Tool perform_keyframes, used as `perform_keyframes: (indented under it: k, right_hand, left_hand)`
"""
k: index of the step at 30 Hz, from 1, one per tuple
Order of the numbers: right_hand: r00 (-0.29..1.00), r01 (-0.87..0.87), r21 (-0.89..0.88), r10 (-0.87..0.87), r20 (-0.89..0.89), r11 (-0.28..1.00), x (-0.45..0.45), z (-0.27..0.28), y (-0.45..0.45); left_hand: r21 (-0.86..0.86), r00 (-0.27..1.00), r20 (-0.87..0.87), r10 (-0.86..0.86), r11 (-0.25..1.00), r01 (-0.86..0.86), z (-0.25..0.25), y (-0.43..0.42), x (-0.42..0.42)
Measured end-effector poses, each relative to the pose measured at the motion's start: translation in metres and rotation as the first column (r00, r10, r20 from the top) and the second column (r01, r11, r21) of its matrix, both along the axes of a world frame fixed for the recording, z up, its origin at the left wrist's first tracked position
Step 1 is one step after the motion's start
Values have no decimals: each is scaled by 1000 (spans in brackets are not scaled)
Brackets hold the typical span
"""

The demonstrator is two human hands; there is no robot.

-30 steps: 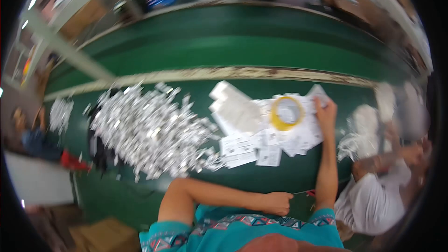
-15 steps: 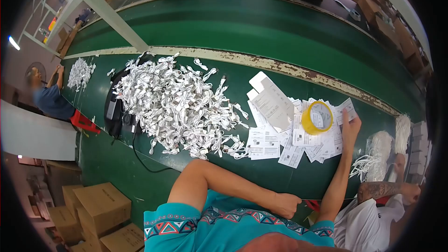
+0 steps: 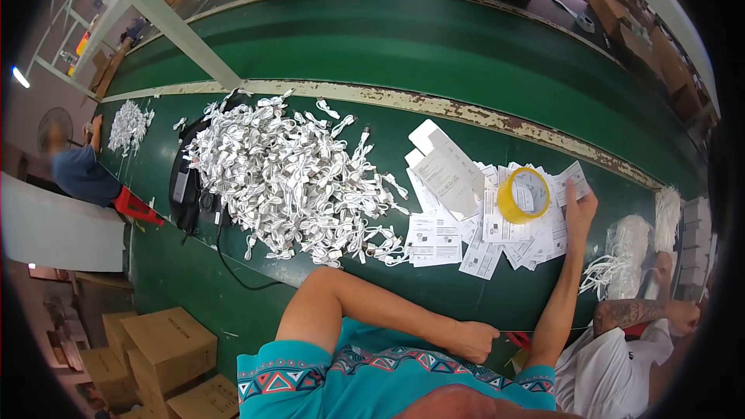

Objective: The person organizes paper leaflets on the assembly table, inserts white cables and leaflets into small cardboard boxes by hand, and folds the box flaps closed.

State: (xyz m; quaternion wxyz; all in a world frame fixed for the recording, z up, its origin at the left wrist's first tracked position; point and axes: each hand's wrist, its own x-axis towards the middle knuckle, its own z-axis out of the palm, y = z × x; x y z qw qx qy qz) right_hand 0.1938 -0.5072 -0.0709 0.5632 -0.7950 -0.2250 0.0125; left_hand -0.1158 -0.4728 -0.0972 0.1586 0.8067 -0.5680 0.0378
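Note:
My right hand (image 3: pixel 580 208) pinches a small printed white paper (image 3: pixel 571 182) at the right edge of a spread of printed sheets (image 3: pixel 434 241). On those sheets stands a roll of yellow tape (image 3: pixel 510 200), with a flattened white carton (image 3: pixel 450 171) to its left. Closed into a fist, my left hand (image 3: pixel 476 341) rests near my body at the table's front edge; whether anything is inside it is hidden. A big heap of coiled white cables (image 3: pixel 287 178) lies left of the papers, partly over a black bag (image 3: pixel 184 190).
At the right are bundles of white cables (image 3: pixel 627 252) and a co-worker's tattooed arm (image 3: pixel 632 312). Another person (image 3: pixel 81 174) sits at the far left near a smaller cable pile (image 3: pixel 129 126). Cardboard boxes (image 3: pixel 171 341) stand on the floor, lower left. A ledge (image 3: pixel 434 106) runs behind the papers.
The view has steadied and shifted since the oldest frame. My right hand still holds the paper at the same edge of the sheets, and my left fist has stayed near my body.

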Motion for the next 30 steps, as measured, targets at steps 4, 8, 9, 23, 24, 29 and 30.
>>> perform_keyframes:
  k: [4,8,9,23,24,29,30]
  right_hand:
    - [1000,-5,9,5,15,1000,3,-4,-1]
    - [1000,-12,-7,12,14,1000,4,-3,-2]
    - [1000,-2,-17,3,15,1000,2,-1,-1]
    - [1000,1,-12,-1,7,1000,0,0,-1]
    - [1000,-9,0,9,4,1000,1,-2,-1]
    - [998,31,-123,-23,62,992,15,-12,-15]
    - [999,3,-136,-9,-44,991,20,-19,-22]
  left_hand:
    - [15,1000,-5,-3,1000,4,1,0,-1]
    - [-28,1000,-1,15,999,-15,-1,-1,-1]
    - [-29,1000,-1,16,999,-16,-1,-1,-1]
    - [9,1000,8,-11,1000,11,3,1,-1]
    - [10,1000,8,-13,1000,13,3,1,-1]
    - [-35,1000,5,-2,999,2,-10,-8,0]
    - [-12,998,-19,67,998,-67,-14,-11,0]
